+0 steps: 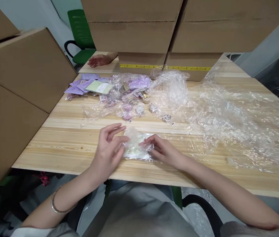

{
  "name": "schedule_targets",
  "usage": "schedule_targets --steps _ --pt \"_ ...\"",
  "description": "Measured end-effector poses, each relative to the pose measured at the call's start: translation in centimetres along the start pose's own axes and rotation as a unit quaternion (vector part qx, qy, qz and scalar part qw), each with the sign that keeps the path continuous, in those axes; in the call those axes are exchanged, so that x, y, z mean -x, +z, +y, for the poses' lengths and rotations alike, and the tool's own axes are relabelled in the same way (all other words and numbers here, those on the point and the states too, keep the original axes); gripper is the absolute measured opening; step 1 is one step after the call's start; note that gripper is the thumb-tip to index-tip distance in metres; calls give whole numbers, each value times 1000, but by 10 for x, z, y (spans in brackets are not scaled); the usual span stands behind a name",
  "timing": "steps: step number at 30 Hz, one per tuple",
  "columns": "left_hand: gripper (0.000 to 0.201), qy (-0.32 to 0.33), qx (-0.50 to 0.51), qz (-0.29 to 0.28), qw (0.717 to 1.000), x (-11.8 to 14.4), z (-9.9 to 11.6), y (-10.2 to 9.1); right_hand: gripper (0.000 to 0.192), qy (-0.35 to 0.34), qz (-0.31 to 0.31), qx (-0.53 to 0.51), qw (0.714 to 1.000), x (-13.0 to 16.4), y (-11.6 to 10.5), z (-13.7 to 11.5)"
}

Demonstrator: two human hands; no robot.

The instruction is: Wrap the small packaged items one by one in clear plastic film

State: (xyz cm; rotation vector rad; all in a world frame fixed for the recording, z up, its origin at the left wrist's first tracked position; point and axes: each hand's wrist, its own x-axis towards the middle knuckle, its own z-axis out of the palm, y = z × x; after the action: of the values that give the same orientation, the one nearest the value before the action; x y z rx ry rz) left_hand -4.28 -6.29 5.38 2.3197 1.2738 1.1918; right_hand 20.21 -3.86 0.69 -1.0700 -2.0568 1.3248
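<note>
A flat, pale green packet in clear plastic [137, 152] lies near the table's front edge, between my two hands. My left hand [110, 146] is at its left side, with fingers bent and spread apart. Its index fingertip reaches a whitish, translucent piece of film [132, 134] that stands up from the packet's upper left. From the right, my right hand [164, 150] has its fingers closed on the packet's loose plastic. The plastic's glare blurs what exactly is under the fingertips.
Purple packets [77, 88], a light green packet [98, 87] and small wrapped items [127, 113] lie farther back. Crumpled clear film [228, 121] covers the right side. Large cardboard boxes [134, 36] border the table. Another person's hand [99, 60] rests at the far left.
</note>
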Motion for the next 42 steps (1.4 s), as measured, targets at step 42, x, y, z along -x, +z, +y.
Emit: schedule_targets --steps 42 --pt "54 166 -103 -321 927 15 -20 54 18 59 79 363 926 -31 11 -7"
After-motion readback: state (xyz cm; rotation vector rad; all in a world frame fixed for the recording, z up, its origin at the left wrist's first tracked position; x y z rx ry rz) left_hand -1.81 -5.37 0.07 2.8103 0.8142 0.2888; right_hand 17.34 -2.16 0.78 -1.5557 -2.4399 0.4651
